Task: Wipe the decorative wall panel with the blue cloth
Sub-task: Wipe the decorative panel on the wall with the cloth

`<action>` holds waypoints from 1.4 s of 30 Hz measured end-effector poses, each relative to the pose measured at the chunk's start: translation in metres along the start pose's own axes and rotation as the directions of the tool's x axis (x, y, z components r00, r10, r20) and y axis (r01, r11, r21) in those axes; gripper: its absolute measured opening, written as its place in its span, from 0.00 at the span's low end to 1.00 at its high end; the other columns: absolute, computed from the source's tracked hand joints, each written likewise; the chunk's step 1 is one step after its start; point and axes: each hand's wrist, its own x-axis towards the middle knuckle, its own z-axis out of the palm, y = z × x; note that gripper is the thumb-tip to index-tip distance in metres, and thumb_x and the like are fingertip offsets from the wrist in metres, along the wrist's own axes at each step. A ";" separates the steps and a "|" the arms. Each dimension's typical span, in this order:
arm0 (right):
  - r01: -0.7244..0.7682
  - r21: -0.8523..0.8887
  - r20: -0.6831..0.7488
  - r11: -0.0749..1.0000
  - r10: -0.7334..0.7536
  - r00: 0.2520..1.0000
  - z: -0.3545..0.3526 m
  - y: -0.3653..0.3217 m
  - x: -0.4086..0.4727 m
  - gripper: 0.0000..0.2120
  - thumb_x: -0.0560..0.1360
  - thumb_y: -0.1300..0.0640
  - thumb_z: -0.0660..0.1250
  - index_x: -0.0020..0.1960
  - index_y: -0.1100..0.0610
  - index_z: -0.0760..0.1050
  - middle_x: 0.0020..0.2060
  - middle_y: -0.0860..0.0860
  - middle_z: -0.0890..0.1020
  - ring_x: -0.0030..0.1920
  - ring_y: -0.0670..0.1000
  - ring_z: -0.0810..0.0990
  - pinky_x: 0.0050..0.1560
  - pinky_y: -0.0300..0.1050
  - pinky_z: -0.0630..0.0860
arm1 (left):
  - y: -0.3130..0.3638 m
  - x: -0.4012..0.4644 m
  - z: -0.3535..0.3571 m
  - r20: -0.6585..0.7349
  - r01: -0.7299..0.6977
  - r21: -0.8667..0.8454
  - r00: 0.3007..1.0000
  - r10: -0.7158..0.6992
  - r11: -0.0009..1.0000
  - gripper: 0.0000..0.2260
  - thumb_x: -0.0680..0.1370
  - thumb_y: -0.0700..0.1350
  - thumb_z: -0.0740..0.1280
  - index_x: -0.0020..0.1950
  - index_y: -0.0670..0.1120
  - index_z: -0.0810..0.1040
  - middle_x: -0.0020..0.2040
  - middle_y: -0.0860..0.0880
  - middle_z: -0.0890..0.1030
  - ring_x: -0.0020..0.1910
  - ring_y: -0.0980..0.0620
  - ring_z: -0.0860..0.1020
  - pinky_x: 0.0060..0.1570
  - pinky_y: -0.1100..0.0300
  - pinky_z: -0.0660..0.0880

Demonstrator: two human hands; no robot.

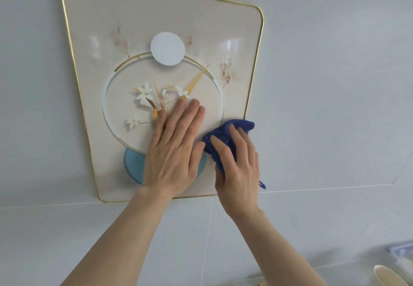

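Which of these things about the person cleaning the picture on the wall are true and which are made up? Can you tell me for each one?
1. The right hand presses the blue cloth on the decorative wall panel. True.
2. The left hand holds a second cloth. False: it lies flat and bare on the panel, fingers spread.
3. The cloth is at the top of the panel. False: it is near the lower right edge, by the gold trim.
4. Brownish smudges show on the upper part of the panel. True.
5. The panel has red roses on it. False: it shows white flowers inside a ring.
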 end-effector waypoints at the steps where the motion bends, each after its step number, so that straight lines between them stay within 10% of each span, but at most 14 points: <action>1: 0.023 0.005 0.028 1.000 -0.023 0.999 0.004 0.002 -0.005 0.18 0.80 0.62 0.67 0.69 0.55 0.78 0.74 0.61 0.73 0.76 0.63 0.69 0.71 0.61 0.72 | -0.002 0.000 0.005 -0.025 -0.005 -0.012 1.000 0.005 1.000 0.26 0.86 0.51 0.45 0.84 0.44 0.56 0.85 0.48 0.55 0.85 0.47 0.51 0.83 0.45 0.47; 6: 0.099 0.070 0.064 0.993 -0.104 0.993 0.015 0.006 -0.028 0.18 0.85 0.52 0.58 0.69 0.55 0.79 0.76 0.60 0.70 0.79 0.63 0.65 0.73 0.68 0.68 | -0.004 0.003 0.021 -0.156 -0.003 -0.008 0.988 0.002 1.000 0.26 0.85 0.50 0.47 0.83 0.45 0.59 0.84 0.50 0.57 0.84 0.49 0.53 0.83 0.46 0.47; 20: 0.325 -0.002 0.054 0.946 -0.325 0.944 0.011 0.034 -0.033 0.21 0.72 0.75 0.73 0.56 0.54 0.87 0.64 0.56 0.83 0.71 0.61 0.77 0.70 0.65 0.74 | -0.005 0.002 0.032 -0.249 -0.005 0.065 0.968 0.021 0.998 0.26 0.85 0.48 0.49 0.84 0.46 0.57 0.84 0.51 0.56 0.84 0.51 0.52 0.83 0.48 0.48; 34: 0.134 -0.005 -0.232 0.991 -0.132 0.964 0.009 0.019 0.032 0.12 0.78 0.71 0.70 0.54 0.58 0.88 0.64 0.60 0.83 0.68 0.64 0.78 0.64 0.63 0.77 | -0.005 0.001 0.033 -0.260 -0.003 0.056 0.966 0.017 0.998 0.26 0.85 0.48 0.49 0.84 0.46 0.57 0.84 0.52 0.55 0.84 0.51 0.53 0.83 0.48 0.49; 42: 0.202 -0.109 -0.067 0.973 -0.211 0.975 0.013 0.030 -0.040 0.19 0.72 0.74 0.73 0.54 0.55 0.87 0.61 0.58 0.85 0.63 0.63 0.81 0.59 0.58 0.78 | -0.005 0.001 0.033 -0.255 0.001 0.055 0.967 0.013 0.998 0.26 0.85 0.48 0.50 0.84 0.46 0.57 0.84 0.52 0.56 0.84 0.51 0.53 0.83 0.47 0.49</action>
